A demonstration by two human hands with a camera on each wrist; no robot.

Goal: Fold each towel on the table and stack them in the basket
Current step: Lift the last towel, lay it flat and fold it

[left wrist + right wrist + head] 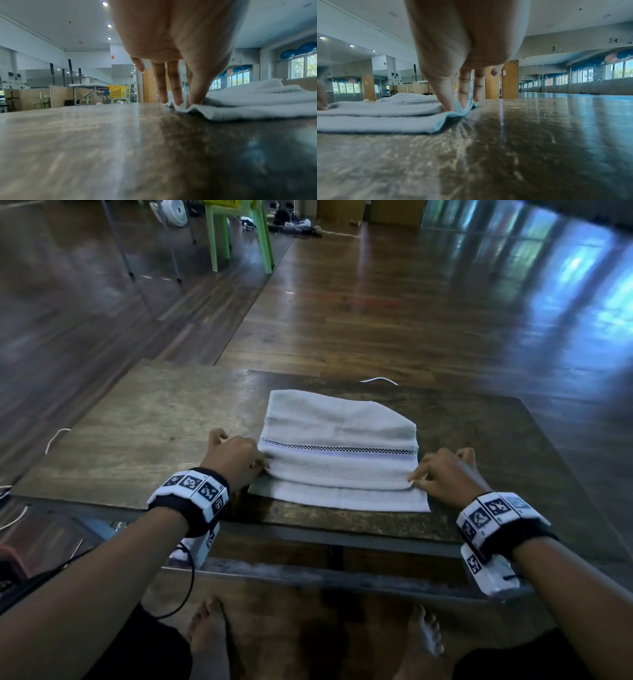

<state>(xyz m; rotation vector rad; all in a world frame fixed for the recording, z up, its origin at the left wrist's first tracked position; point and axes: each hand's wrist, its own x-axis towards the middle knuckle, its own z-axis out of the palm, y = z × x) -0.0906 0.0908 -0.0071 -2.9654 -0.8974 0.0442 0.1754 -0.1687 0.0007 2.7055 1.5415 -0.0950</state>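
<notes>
A pale grey towel with a dark checked band lies partly folded on the dark wooden table. Its upper layer stops short of the near edge of the lower layer. My left hand pinches the left end of the upper layer between thumb and fingers; the left wrist view shows that pinched towel edge. My right hand pinches the right end of the same layer, thumb on the towel. The yellow basket stands on a green chair far across the room.
The table's near edge runs just below my wrists. Bare tabletop lies left and right of the towel. A green chair stands on the wooden floor beyond the table. White cords lie at the table's far edge and left side.
</notes>
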